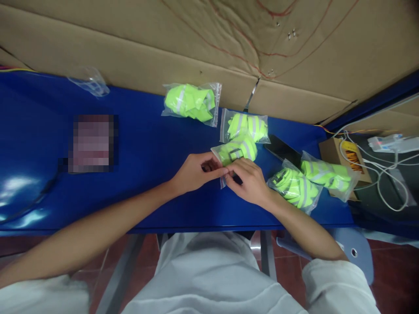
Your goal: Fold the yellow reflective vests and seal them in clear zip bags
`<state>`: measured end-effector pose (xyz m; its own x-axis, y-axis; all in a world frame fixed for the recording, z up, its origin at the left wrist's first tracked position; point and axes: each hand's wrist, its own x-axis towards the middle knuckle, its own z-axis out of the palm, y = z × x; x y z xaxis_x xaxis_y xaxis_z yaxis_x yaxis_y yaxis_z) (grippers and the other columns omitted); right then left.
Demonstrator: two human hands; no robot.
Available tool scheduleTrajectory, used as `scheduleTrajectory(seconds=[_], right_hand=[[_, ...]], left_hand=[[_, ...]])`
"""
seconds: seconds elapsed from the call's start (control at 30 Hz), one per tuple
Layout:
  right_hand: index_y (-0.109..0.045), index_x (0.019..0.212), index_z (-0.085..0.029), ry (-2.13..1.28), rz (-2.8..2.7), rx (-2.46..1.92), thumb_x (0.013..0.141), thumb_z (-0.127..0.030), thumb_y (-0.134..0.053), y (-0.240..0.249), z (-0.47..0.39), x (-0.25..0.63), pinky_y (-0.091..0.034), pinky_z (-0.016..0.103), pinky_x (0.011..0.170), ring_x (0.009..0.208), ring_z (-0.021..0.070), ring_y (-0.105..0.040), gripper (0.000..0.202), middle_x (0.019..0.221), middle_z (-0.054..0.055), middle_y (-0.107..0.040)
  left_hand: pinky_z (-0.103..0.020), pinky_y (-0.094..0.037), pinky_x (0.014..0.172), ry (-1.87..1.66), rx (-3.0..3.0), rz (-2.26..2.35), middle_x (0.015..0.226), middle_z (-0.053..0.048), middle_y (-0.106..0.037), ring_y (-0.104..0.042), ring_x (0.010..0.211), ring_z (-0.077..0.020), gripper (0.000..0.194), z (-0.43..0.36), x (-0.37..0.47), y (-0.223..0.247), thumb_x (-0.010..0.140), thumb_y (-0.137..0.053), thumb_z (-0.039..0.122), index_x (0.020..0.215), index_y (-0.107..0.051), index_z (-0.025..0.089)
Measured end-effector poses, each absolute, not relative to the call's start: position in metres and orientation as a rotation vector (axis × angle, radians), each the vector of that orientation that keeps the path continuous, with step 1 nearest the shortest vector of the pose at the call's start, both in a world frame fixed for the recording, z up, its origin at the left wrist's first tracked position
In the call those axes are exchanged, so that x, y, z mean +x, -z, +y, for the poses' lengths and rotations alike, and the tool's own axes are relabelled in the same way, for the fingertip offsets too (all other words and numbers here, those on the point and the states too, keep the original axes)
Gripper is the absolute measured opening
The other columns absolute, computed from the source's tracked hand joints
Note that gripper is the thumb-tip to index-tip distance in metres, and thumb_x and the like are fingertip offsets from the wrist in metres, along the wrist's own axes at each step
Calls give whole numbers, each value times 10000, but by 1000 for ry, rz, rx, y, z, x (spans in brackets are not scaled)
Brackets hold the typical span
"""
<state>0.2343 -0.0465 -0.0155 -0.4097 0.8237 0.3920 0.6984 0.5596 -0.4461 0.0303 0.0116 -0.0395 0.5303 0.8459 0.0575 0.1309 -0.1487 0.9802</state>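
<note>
Both hands meet at the near edge of a clear zip bag (240, 147) holding a folded neon-yellow reflective vest. My left hand (201, 171) pinches the bag's edge between thumb and fingers. From the other side, my right hand (247, 179) grips the same edge, its fingertips close to the left thumb. Just behind lies another bagged vest (247, 126), and further back to the left is one more bagged vest (190, 102). Beside my right forearm rest two more, a rolled bagged vest (296, 186) and a bagged vest (327, 173) touching it.
The blue table (147, 148) meets a cardboard wall (131, 48) at the back. A dark phone-like slab (282, 149) lies behind the right-hand bags. At right are a small cardboard box (334, 150) and white cables (381, 168). Crumpled clear plastic (93, 83) lies back left.
</note>
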Motion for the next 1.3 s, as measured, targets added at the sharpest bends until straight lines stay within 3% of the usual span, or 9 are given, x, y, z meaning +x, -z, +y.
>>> scheduleTrajectory(seconds=[0.17,0.37,0.53,0.83,1.3], right_hand=[[-597,917,-211,-301,-2197,-1190,1001,-234,-562,16,-48,234,-467,340,770,781,184,-584,94,808,27,-644],[-596,903,-210,-206,-2194,-1262,969,-391,-673,18,-49,233,-461,341,761,794,195,-603,207,830,36,-660],[-587,858,-212,-261,-2130,-1293,1003,-283,-610,18,-48,232,-458,331,752,748,175,-596,163,769,14,-635],[-614,897,-205,-287,-2149,-1272,991,-215,-591,15,-47,235,-470,326,775,768,176,-619,98,791,15,-657],[-608,851,-204,-165,-2274,-1234,1017,-225,-531,16,-45,232,-441,339,751,744,182,-565,185,768,21,-641]], left_hand=[[-213,-478,598,-781,1649,881,723,-17,-715,-623,639,-125,365,10,31,37,812,-800,500,796,-720,145],[-204,-464,606,-764,1670,821,720,-10,-702,-612,646,-114,321,7,31,30,859,-764,461,821,-730,143],[-202,-481,631,-754,1724,706,795,-28,-714,-633,691,-115,264,9,29,27,929,-679,397,915,-725,137],[-202,-486,630,-770,1789,759,791,-25,-719,-634,683,-111,210,10,30,29,922,-660,333,889,-724,135],[-196,-437,553,-786,1816,955,695,-10,-703,-603,600,-110,376,11,31,31,898,-675,492,786,-724,136]])
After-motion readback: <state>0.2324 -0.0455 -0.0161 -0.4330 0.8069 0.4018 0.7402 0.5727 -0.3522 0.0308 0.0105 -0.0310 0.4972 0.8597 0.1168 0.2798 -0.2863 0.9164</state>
